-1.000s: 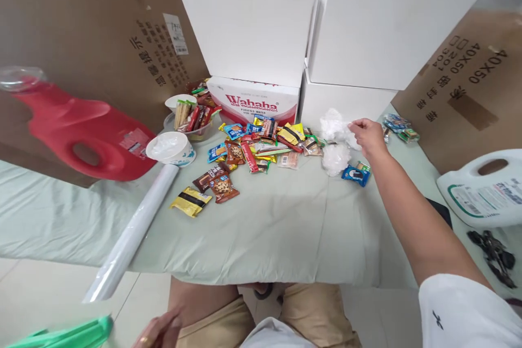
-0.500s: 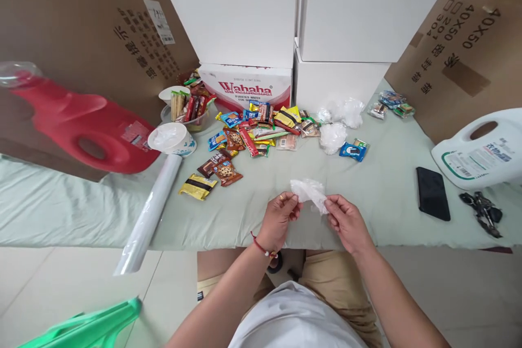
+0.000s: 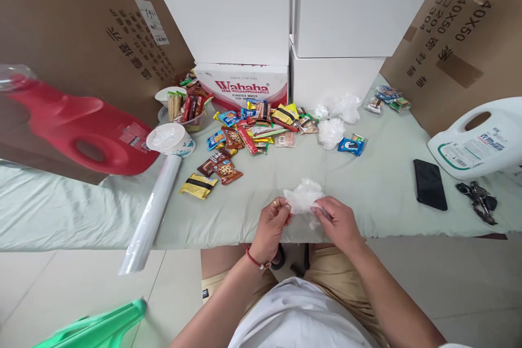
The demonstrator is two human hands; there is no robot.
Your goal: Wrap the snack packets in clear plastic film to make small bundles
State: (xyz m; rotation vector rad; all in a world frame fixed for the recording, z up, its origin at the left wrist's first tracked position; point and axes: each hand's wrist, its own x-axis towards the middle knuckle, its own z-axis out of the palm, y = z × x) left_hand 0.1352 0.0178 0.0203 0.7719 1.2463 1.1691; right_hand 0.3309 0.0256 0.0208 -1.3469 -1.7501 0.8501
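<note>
My left hand (image 3: 269,224) and right hand (image 3: 339,224), thumbs and fingers pinched closed, grip 1 crumpled piece of translucent plastic (image 3: 304,196) between them, above the front of the pale green cloth (image 3: 228,220). Beyond: 1 blue packet (image 3: 349,145). Left: 1 yellow packet (image 3: 199,186). Far right: 1 black phone (image 3: 430,185).

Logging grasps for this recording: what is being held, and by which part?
A crumpled, whitish plastic film: the left hand pinches its left side, the right hand its right side.
</note>
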